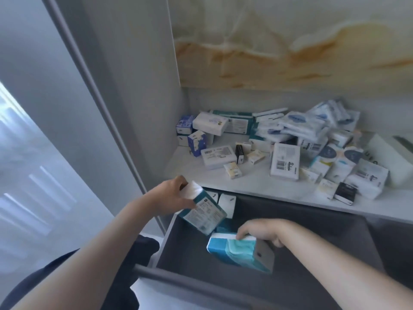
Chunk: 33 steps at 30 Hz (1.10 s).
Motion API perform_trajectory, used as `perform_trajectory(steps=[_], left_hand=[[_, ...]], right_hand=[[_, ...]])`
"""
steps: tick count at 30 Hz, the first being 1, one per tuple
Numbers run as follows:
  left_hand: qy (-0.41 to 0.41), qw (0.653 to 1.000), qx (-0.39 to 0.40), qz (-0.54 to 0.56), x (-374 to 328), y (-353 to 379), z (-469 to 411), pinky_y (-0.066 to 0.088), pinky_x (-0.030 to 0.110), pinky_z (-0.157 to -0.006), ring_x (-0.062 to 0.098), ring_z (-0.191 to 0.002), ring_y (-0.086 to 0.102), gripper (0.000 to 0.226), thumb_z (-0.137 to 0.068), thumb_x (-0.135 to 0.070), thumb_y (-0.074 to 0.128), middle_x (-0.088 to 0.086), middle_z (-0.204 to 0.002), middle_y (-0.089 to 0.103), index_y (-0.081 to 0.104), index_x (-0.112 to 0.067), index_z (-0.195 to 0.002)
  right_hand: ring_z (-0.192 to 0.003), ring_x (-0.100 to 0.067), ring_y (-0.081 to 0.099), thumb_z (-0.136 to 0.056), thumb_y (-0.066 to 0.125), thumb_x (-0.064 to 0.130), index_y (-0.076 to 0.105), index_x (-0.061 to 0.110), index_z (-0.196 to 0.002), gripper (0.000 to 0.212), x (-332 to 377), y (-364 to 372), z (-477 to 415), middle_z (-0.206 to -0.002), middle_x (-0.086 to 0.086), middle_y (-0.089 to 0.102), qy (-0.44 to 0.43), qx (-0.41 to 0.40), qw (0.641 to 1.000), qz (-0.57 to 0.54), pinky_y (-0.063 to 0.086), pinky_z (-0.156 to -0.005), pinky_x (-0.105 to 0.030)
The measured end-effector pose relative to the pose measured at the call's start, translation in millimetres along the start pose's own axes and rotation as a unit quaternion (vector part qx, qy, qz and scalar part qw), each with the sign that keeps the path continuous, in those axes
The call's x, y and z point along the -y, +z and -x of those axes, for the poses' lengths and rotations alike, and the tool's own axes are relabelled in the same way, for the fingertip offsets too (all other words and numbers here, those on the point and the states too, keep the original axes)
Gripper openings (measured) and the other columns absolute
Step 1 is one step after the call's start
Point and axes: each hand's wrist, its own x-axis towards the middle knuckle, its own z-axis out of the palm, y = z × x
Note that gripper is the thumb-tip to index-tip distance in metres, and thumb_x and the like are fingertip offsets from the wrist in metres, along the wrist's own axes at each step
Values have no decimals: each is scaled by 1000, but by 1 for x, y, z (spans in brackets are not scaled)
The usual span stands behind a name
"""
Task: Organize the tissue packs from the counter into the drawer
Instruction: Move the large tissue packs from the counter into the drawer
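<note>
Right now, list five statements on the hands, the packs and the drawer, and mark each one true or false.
1. The left hand holds a labelled teal pack at the drawer's back left. True.
2. The right hand is empty. False: it grips a blue-teal pack inside the drawer.
3. The drawer is shut. False: it stands open.
4. Many loose packs lie on the counter. True.
5. White packs stand at the drawer's back. True.

This is looking like a home, at a storage nook. A white counter [257,186] is sitting under a shiny stone wall [279,48] with orange swirls. Many tissue packs [301,135] are lying on it. A grey drawer [312,231] is hanging open below, beside a tall grey cupboard side [138,97].
</note>
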Motion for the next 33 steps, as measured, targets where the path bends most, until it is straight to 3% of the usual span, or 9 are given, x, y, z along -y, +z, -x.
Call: perform_trajectory(steps=[2,5,8,14,16,19,22,26,33], left_hand=[[-16,997,60,-45,5,14,-6,57,37,-83,17,-96,61,55,-72,-42,72,-5,-110,61,49,-24,-118],[-43,985,126,-110,9,37,-17,59,38,-81,18,-94,62,55,-74,-41,71,-3,-107,61,50,-19,-120],[-73,978,122,-156,16,61,-28,56,33,-81,21,-97,60,64,-76,-42,74,2,-113,60,47,-13,-127],[-99,971,82,-203,41,98,-39,51,31,-77,23,-102,61,81,-75,-55,73,2,-117,60,41,-11,-135],[-98,970,70,-210,46,110,-38,52,33,-75,23,-97,61,83,-75,-56,72,2,-111,60,39,-10,-135],[-97,980,47,-164,50,123,-42,50,34,-73,24,-94,60,83,-79,-55,68,5,-111,60,33,-8,-137],[-99,987,39,-118,50,126,-47,47,34,-72,26,-95,59,73,-81,-45,67,9,-114,58,32,-7,-132],[-83,994,-26,-71,50,125,-47,48,38,-70,32,-90,61,45,-86,-23,63,12,-116,53,31,-18,-116],[-61,955,50,-285,47,120,-47,46,39,-93,28,-116,52,63,-80,-56,61,4,-128,50,42,-24,-130]], right_hand=[[-70,-28,61,-77,61,46,63,15,-103,41,-12,11,-16,-78,-9,66,28,-14,999,-7,45,-72,-34],[-86,-30,61,-80,57,51,58,18,-111,44,-25,24,-42,-92,-11,64,48,-26,998,-36,46,-84,-39],[-98,-32,62,-82,52,53,60,18,-112,47,-31,31,-62,-103,-12,66,59,-4,996,-71,45,-98,-48],[-89,-31,62,-92,50,47,63,17,-84,34,-30,38,-81,-88,-12,65,24,23,956,-290,50,-88,-46],[-95,-35,65,-96,46,49,66,12,-101,42,-28,40,-87,-106,-17,66,6,28,935,-352,55,-80,-46],[-113,-43,58,-97,48,54,50,12,-136,57,-19,46,-88,-132,-22,54,-8,24,904,-428,58,-70,-48],[-122,-41,52,-94,57,54,34,24,-149,67,-10,54,-85,-153,-13,36,-31,1,930,-366,59,-77,-49],[-111,-24,60,-92,60,51,25,20,-153,77,-10,65,-93,-141,-4,48,-58,-88,977,-188,58,-86,-44],[-113,-24,60,-93,61,45,29,16,-148,69,-7,68,-96,-121,-1,51,-68,-104,974,-188,54,-93,-41]])
